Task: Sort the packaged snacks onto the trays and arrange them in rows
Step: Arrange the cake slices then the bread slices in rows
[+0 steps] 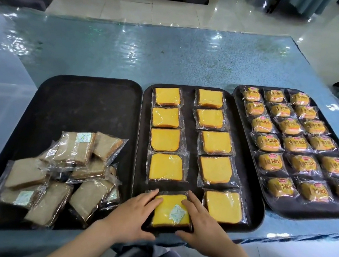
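Three black trays lie side by side on a blue table. The middle tray [188,118] holds yellow cake packets in two rows. Both my hands are on the nearest yellow packet [170,211] at the front of the left row. My left hand [133,215] rests on its left edge, thumb at the near edge. Its right edge lies under the straight fingers of my right hand [200,224]. The left tray [87,102] carries a loose heap of brown cake packets [64,175]. The right tray [262,199] is filled with rows of small bread packets [289,142].
The blue table [131,50] stretches far behind the trays under a shiny clear cover. The back half of the left tray is bare. White tiled floor [177,13] lies beyond the table's far edge.
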`<state>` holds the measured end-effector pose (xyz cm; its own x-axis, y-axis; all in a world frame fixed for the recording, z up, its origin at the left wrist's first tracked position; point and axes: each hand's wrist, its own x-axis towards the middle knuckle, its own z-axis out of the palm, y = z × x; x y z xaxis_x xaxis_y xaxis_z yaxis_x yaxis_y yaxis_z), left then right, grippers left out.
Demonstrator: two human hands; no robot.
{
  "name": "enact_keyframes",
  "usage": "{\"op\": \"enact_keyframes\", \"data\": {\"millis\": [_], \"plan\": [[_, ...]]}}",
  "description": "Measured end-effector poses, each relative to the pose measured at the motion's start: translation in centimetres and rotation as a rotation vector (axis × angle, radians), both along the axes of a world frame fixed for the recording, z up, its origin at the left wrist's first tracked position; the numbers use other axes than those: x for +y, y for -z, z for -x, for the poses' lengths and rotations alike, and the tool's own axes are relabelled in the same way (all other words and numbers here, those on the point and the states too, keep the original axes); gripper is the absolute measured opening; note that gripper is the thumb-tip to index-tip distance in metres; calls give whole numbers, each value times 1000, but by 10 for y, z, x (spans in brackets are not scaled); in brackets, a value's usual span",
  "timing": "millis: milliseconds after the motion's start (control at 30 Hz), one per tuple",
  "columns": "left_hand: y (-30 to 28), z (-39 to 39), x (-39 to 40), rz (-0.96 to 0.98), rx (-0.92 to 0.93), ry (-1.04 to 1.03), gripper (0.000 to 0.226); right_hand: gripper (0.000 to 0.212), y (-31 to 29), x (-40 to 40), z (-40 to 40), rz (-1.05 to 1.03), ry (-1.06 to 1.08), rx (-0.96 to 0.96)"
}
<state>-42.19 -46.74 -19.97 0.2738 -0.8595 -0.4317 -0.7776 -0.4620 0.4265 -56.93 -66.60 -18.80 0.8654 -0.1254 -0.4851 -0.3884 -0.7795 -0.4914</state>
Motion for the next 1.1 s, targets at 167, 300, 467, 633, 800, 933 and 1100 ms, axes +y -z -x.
{"op": "enact_keyframes", "data": {"millis": [167,300,467,633,800,933,1100], "plan": [[7,18,3,41,-80,-58,89,78,0,-4,10,26,-86,3],[5,22,7,82,-4,-102,75,65,-2,-16,14,-22,-116,-28],[-14,18,11,229,341,-364,41,35,-19,-31,5,-231,92,-110],[-19,18,-4,257,247,-579,13,13,-16,-26,-18,-196,274,-142],[-8,15,-20,106,-14,-649,26,20,-6,-19,-33,-58,278,-68],[-2,21,-27,125,-211,-566,40,27,-1,-15,-30,100,201,-47],[16,29,-22,247,-324,-256,56,43,4,-12,-19,206,-74,-228]]}}
